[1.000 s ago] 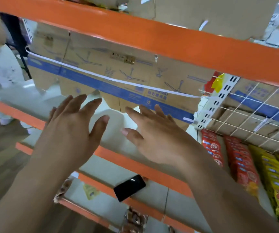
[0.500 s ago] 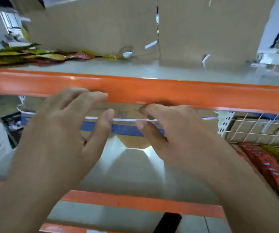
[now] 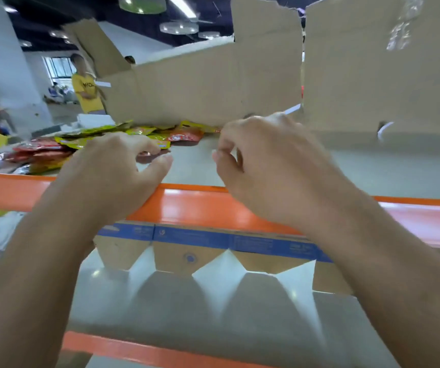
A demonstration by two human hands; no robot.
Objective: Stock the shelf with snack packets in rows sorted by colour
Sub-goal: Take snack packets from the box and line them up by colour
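Snack packets (image 3: 184,134), red and yellow, look light, crinkly and probably slippery, so they are best pinched at a sealed edge. The left hand (image 3: 118,168) has loosely curled fingers and holds nothing. The right hand (image 3: 274,166) is curled, and I cannot tell whether it pinches anything. The heap lies left of centre on the upper shelf (image 3: 372,168), just beyond the left hand. Cardboard boxes (image 3: 200,88) stand behind.

One head camera looks forward, close to the shelf (image 3: 372,168), about level with its orange front edge (image 3: 213,205), facing in toward the cardboard (image 3: 200,88) along the back edge.
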